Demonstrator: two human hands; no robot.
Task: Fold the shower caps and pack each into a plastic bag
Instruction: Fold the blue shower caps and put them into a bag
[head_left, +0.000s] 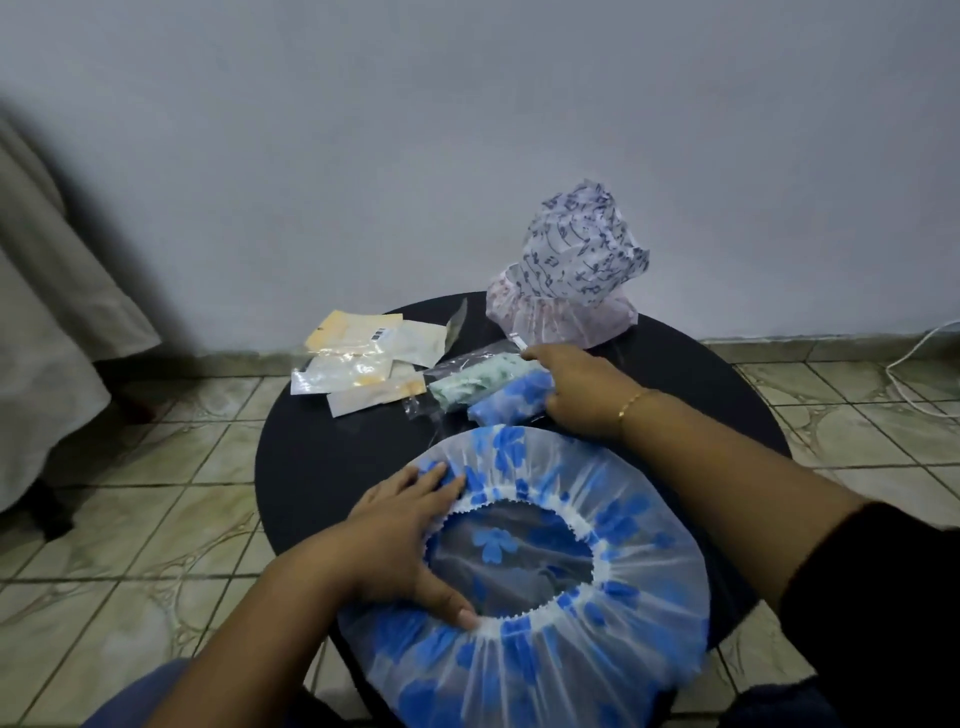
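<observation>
A white shower cap with blue flowers (613, 613) lies spread on the round black table (322, 467), its elastic opening facing up. My left hand (400, 540) rests flat on the cap's left rim, thumb at the elastic edge. My right hand (576, 395) lies on a packed blue-flowered cap in a clear bag (506, 402), fingers curled over its right end. Beside that bag sits a packed green cap in a bag (467, 382). At the table's far edge stands a heap of loose caps, a purple-patterned one (576, 249) on top of a pink one (545, 322).
Several empty plastic bags with yellow card inserts (363, 364) lie at the table's far left. A grey wall stands behind the table. Tiled floor (156, 493) surrounds it, with a beige cloth (47, 312) hanging at left and a white cable (924, 353) at right.
</observation>
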